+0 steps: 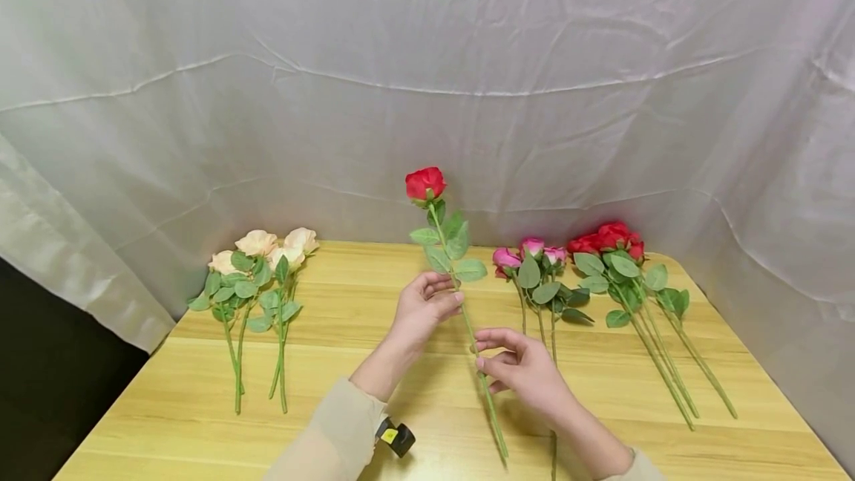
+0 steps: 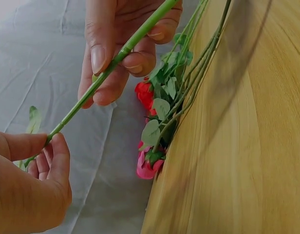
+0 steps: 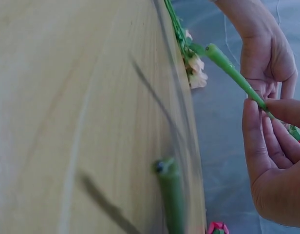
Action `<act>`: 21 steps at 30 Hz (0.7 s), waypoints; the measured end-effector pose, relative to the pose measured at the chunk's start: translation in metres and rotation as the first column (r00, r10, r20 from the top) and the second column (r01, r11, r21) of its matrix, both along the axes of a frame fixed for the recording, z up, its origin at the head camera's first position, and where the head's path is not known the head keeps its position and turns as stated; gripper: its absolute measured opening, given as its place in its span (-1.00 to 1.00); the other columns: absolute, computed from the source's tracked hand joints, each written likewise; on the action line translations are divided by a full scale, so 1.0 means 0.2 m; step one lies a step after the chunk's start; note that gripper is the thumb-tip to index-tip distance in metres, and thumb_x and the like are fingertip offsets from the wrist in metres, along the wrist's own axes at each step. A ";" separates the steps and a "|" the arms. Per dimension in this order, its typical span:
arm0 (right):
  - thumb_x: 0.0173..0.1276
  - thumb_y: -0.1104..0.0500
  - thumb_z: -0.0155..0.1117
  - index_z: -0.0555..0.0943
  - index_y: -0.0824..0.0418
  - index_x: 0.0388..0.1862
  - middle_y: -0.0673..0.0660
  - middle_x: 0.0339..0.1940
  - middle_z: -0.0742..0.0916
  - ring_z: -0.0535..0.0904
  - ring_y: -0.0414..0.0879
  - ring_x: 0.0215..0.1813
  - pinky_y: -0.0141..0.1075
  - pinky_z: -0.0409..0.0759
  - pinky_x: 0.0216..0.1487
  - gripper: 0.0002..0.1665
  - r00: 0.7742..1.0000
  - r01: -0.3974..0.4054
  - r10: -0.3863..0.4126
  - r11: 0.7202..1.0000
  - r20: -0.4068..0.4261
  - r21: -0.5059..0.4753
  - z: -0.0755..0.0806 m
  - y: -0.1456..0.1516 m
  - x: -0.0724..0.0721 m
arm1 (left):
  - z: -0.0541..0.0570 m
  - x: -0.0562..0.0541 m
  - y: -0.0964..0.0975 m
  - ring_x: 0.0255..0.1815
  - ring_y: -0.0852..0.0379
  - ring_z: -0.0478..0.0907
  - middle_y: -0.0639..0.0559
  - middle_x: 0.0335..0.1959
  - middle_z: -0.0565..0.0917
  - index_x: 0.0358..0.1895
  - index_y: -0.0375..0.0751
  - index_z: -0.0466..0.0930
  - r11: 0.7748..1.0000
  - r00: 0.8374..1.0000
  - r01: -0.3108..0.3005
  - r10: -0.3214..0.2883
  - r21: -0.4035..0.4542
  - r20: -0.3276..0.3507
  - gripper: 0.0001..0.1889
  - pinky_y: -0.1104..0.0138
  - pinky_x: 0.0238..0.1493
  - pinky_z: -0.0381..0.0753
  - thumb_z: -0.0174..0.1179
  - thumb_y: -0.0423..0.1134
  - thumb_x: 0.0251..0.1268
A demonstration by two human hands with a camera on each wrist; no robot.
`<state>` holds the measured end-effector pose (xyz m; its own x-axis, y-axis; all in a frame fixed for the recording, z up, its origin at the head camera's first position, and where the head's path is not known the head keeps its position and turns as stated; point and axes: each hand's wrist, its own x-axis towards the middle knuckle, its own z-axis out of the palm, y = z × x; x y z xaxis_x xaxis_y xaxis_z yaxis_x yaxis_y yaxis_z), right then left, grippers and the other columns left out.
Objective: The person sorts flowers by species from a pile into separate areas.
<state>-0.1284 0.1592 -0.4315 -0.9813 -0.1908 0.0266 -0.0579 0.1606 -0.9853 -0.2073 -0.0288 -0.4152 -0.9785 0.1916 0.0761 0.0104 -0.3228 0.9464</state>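
A single red rose [image 1: 425, 184] with a long green stem and leaves is held up over the table, tilted with its bloom away from me. My left hand [image 1: 424, 306] pinches the stem just below the leaves, thumb against fingertips, as the left wrist view shows closely. Lower down, my right hand [image 1: 521, 370] holds the same stem [image 3: 233, 73] between thumb and fingers. The cut stem end sticks out past the right hand toward me. Pink roses [image 1: 532, 251] lie on the table behind the right hand, which partly covers their stems.
Cream roses [image 1: 257, 243] lie at the left of the wooden table [image 1: 167, 407]. More red roses [image 1: 611, 240] lie at the right, stems toward me. Grey cloth [image 1: 427, 58] hangs behind the table. A black device [image 1: 398, 438] sits by my left cuff.
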 end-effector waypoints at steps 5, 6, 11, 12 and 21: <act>0.35 0.35 0.42 0.53 0.47 0.31 0.44 0.16 0.65 0.74 -0.02 -0.18 -0.15 0.83 -0.25 -0.43 1.000 0.006 -0.006 1.000 0.005 0.004 0.00 0.01 0.00 | 0.00 0.00 0.01 -0.09 0.13 0.66 -0.24 0.16 0.58 0.16 -0.46 0.44 1.000 1.000 -0.002 0.002 0.014 -0.001 -0.61 0.23 0.06 0.78 0.30 -0.56 0.33; 0.35 0.35 0.43 0.54 0.46 0.31 0.44 0.16 0.65 0.74 0.00 -0.17 -0.15 0.83 -0.25 -0.43 1.000 0.009 -0.009 1.000 0.007 0.008 0.00 0.01 0.00 | 0.00 0.00 0.01 -0.09 0.13 0.67 -0.24 0.16 0.58 0.16 -0.46 0.43 1.000 1.000 0.001 -0.001 0.016 -0.002 -0.61 0.23 0.06 0.78 0.30 -0.56 0.33; 0.35 0.33 0.44 0.56 0.45 0.30 0.39 0.12 0.68 0.74 0.01 -0.16 -0.14 0.83 -0.24 -0.44 1.000 0.012 -0.012 1.000 -0.002 0.013 0.00 0.03 0.01 | 0.00 0.00 0.01 -0.08 0.13 0.67 -0.23 0.14 0.58 0.16 -0.45 0.43 1.000 1.000 0.015 -0.015 0.019 -0.009 -0.61 0.23 0.05 0.78 0.31 -0.56 0.32; 0.35 0.33 0.44 0.56 0.46 0.30 0.38 0.11 0.69 0.74 0.02 -0.16 -0.13 0.83 -0.24 -0.44 1.000 0.009 -0.009 1.000 -0.006 0.014 0.00 0.03 0.01 | 0.01 0.00 0.01 -0.07 0.13 0.67 -0.22 0.14 0.58 0.16 -0.45 0.43 1.000 1.000 0.019 -0.019 0.017 -0.013 -0.60 0.23 0.06 0.78 0.31 -0.56 0.32; 0.39 0.33 0.42 0.53 0.46 0.34 0.42 0.17 0.67 0.74 0.11 -0.12 -0.13 0.83 -0.24 -0.43 0.999 0.032 -0.031 0.999 -0.022 0.039 0.00 0.11 0.02 | 0.00 0.01 -0.05 -0.02 0.08 0.68 -0.24 0.13 0.61 0.24 -0.44 0.47 0.999 0.998 0.042 -0.043 -0.026 -0.053 -0.55 0.15 0.11 0.77 0.34 -0.51 0.32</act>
<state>-0.1253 0.1811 -0.4309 -0.9862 -0.1607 0.0407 -0.0731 0.2009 -0.9769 -0.2060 -0.0380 -0.4162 -0.9642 0.2351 0.1228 0.0482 -0.3000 0.9527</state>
